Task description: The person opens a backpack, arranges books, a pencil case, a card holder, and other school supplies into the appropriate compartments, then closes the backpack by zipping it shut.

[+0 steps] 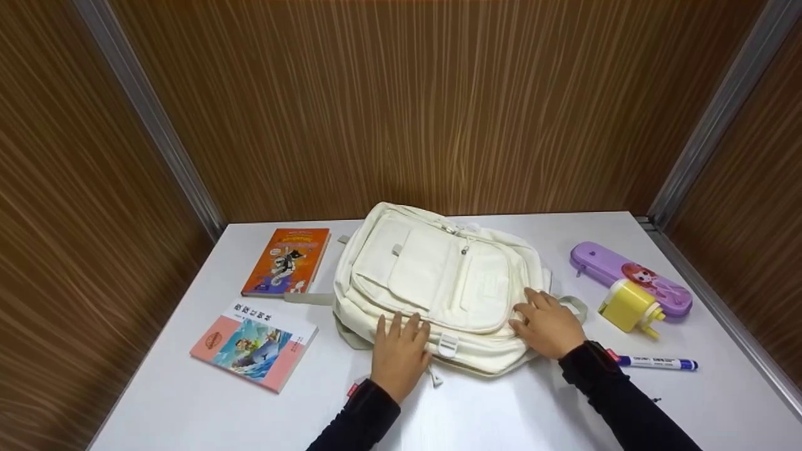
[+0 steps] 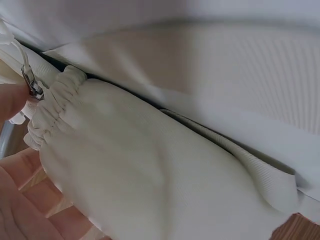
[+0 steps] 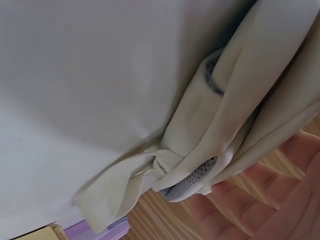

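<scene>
A cream backpack (image 1: 420, 266) lies front side up on the white table. My left hand (image 1: 400, 358) rests on its near edge, left of the pale buckle (image 1: 448, 345), with the fingers spread over the fabric. In the left wrist view the thumb is right at a metal zipper pull (image 2: 33, 84), beside a gathered side pocket (image 2: 115, 160). The right hand (image 1: 548, 324) touches the bag's right side, fingers extended over its front. A webbing strap (image 3: 110, 192) and grey mesh (image 3: 192, 180) show near that hand in the right wrist view.
Left of the bag lie an orange book (image 1: 289, 260) and a pink-and-white book (image 1: 254, 347). To the right are a purple pencil case (image 1: 601, 260), a yellow pencil sharpener (image 1: 628, 307) and a blue-capped marker (image 1: 658, 362). Wood-patterned panels (image 1: 438, 113) enclose the table.
</scene>
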Action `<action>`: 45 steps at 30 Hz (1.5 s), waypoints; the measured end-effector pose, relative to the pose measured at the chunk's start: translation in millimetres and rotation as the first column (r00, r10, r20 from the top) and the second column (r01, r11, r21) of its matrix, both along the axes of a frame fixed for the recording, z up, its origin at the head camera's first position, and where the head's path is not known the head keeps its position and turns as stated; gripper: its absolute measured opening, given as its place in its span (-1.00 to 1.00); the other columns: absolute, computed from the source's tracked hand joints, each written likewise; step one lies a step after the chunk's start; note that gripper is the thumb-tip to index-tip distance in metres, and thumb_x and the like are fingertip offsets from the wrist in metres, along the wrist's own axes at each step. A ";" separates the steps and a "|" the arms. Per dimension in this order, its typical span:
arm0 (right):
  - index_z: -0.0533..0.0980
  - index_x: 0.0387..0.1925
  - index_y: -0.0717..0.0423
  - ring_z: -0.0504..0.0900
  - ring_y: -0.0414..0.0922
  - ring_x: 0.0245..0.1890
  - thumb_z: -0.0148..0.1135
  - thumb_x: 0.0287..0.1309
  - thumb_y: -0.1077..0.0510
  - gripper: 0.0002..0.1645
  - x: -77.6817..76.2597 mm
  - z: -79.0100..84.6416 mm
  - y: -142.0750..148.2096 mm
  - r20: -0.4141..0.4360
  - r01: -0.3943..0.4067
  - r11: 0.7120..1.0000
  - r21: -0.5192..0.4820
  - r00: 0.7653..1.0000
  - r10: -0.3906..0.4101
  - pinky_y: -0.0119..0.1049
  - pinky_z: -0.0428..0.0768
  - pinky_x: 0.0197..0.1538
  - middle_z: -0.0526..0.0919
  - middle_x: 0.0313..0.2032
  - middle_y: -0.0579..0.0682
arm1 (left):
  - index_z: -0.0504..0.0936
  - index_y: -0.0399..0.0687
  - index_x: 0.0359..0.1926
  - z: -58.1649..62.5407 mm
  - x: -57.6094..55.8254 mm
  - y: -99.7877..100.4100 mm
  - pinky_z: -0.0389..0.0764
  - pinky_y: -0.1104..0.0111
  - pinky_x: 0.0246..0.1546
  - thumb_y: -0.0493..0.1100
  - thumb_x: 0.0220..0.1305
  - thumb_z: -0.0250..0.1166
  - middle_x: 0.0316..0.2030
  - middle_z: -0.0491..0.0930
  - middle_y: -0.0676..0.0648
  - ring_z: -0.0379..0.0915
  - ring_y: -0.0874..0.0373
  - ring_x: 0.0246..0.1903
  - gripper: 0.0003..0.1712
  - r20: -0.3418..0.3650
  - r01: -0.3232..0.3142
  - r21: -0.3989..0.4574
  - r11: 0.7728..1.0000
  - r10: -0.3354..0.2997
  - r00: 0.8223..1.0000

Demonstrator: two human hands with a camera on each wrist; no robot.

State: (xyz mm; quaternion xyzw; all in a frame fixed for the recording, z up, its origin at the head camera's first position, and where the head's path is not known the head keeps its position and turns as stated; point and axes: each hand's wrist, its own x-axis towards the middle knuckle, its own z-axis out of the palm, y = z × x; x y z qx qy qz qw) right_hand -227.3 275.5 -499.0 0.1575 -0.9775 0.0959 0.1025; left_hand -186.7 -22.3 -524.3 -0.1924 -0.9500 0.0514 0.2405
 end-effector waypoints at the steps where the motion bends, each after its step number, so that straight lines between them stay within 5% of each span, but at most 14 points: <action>1: 0.60 -0.01 0.18 0.43 0.41 0.20 0.19 0.24 -0.04 -0.57 2.4 0.2 -2.0 -0.009 -0.001 1.000 0.007 1.000 0.001 0.35 0.42 0.15 0.44 0.25 0.37 | 0.56 0.19 0.18 0.0 -1.1 -2.4 0.37 -0.07 0.29 0.25 0.21 0.24 0.22 0.55 0.04 0.46 -0.07 0.23 -0.44 0.001 0.002 0.009 1.000 -0.002 1.000; 8: 0.64 -0.09 0.14 0.51 0.35 0.05 0.25 0.20 -0.08 -0.58 19.2 2.2 -19.5 -0.058 -0.040 0.998 0.041 0.997 0.043 0.28 0.51 0.07 0.56 0.08 0.33 | 0.56 0.19 0.17 0.6 -9.2 -19.2 0.36 -0.10 0.29 0.17 0.19 0.28 0.24 0.53 0.04 0.45 -0.10 0.23 -0.48 0.012 -0.030 0.027 0.999 0.030 0.999; 16: 0.68 -0.15 0.02 0.49 0.06 -0.24 0.30 0.13 -0.13 -0.62 39.8 0.2 -40.6 -0.135 -0.124 0.988 0.091 0.982 0.136 -0.03 0.57 -0.17 0.59 -0.21 0.10 | 0.59 0.17 0.13 -2.2 -16.9 -37.8 0.39 -0.13 0.25 -0.01 0.09 0.41 0.23 0.55 0.00 0.45 -0.15 0.22 -0.48 -0.019 -0.053 0.088 0.995 0.055 0.998; 21: 0.67 -0.09 -0.03 0.52 0.04 -0.19 0.28 0.16 -0.15 -0.62 43.0 3.9 -41.2 -0.083 -0.171 0.983 0.062 0.981 0.176 -0.05 0.56 -0.09 0.62 -0.16 0.08 | 0.60 0.09 0.13 -0.6 -15.9 -36.2 0.40 -0.14 0.24 -0.13 0.08 0.41 0.22 0.56 -0.06 0.45 -0.20 0.21 -0.48 -0.015 -0.079 0.098 0.992 0.081 0.997; 26: 0.56 0.12 0.02 0.59 0.06 -0.06 0.22 0.26 -0.07 -0.55 21.6 13.1 -25.2 0.057 -0.129 0.982 -0.136 0.989 0.138 0.07 0.60 -0.01 0.61 0.01 0.14 | 0.48 -0.03 0.26 6.9 0.4 -10.6 0.38 -0.11 0.27 -0.07 0.20 0.28 0.28 0.48 -0.10 0.40 -0.16 0.26 -0.42 0.089 -0.098 0.046 0.994 0.093 0.992; 31: 0.44 0.26 0.14 0.54 0.25 0.08 0.18 0.30 0.05 -0.46 -14.6 21.7 -3.2 0.109 -0.079 0.953 -0.294 0.987 0.116 0.24 0.48 0.16 0.45 0.22 0.35 | 0.44 0.01 0.29 8.8 24.1 24.8 0.41 -0.04 0.27 0.13 0.31 0.12 0.26 0.49 -0.08 0.42 -0.10 0.25 -0.41 0.119 0.031 0.077 0.997 -0.040 0.992; 35: 0.32 0.34 0.23 0.26 0.44 0.32 0.12 0.33 0.08 -0.38 -38.3 26.4 9.4 0.183 -0.064 0.956 -0.285 0.976 0.120 0.35 0.24 0.32 0.23 0.34 0.49 | 0.47 0.12 0.24 5.7 35.6 47.4 0.46 -0.01 0.20 0.34 0.27 0.11 0.19 0.53 -0.04 0.46 -0.06 0.20 -0.34 0.106 0.104 0.087 0.991 -0.113 0.988; 40: 0.27 0.35 0.34 0.15 0.48 0.36 0.10 0.31 0.09 -0.33 -58.3 26.1 14.1 0.286 -0.050 0.972 -0.231 0.951 0.117 0.34 0.18 0.36 0.19 0.34 0.55 | 0.54 0.22 0.14 0.2 34.9 59.7 0.55 0.06 0.03 0.35 0.08 0.30 0.06 0.57 0.03 0.52 0.00 0.08 -0.35 0.057 0.081 0.068 0.994 -0.085 0.995; 45: 0.33 0.29 0.40 0.18 0.53 0.31 0.06 0.32 0.08 -0.37 -61.5 18.5 16.2 0.301 -0.042 0.994 -0.100 0.951 0.071 0.33 0.21 0.35 0.25 0.30 0.57 | 0.60 0.25 0.08 -0.2 34.7 61.7 0.57 0.10 -0.06 0.30 0.07 0.34 0.05 0.58 0.08 0.53 0.05 0.04 -0.44 0.044 0.064 0.034 0.997 -0.065 0.997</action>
